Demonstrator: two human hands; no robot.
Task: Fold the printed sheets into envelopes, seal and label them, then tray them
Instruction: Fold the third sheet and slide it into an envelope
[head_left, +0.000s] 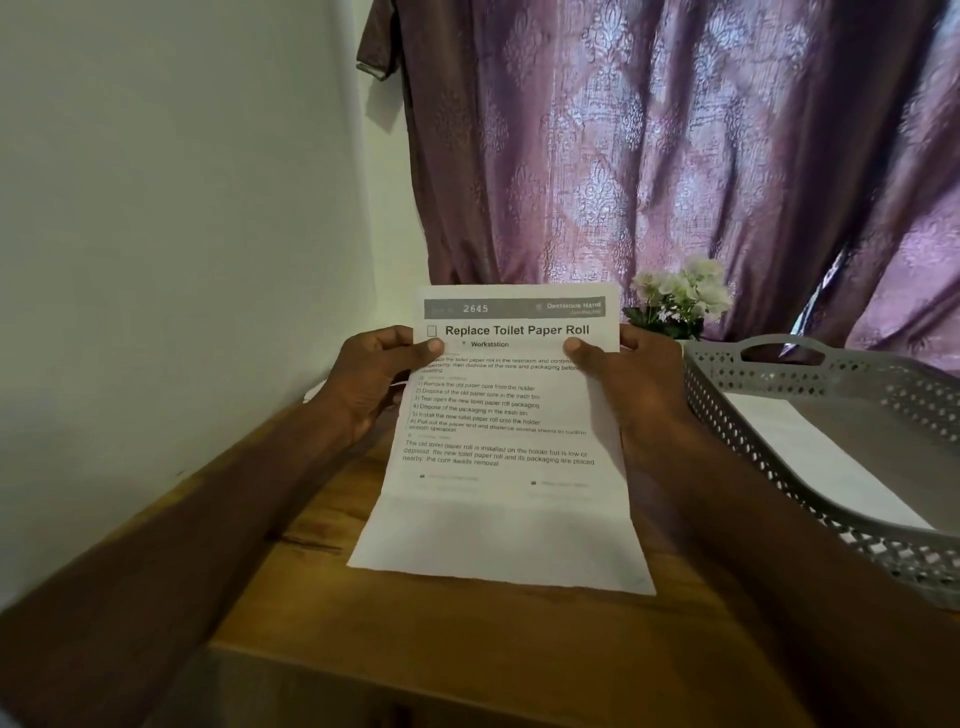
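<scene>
A printed sheet (498, 467) headed "Replace Toilet Paper Roll" is held up over the wooden table (415, 654), its top raised and its bottom edge low near the table. My left hand (371, 382) pinches the sheet's upper left edge, thumb on the front. My right hand (631, 384) pinches the upper right edge the same way. To the right stands a grey perforated tray (737, 415) with a white sheet or envelope (810, 457) lying inside it.
A white wall runs along the left. A purple patterned curtain (675, 156) hangs behind the table. A small bunch of white flowers (680, 299) sits at the back, just left of the tray. A bit of white paper (311, 392) shows behind my left hand.
</scene>
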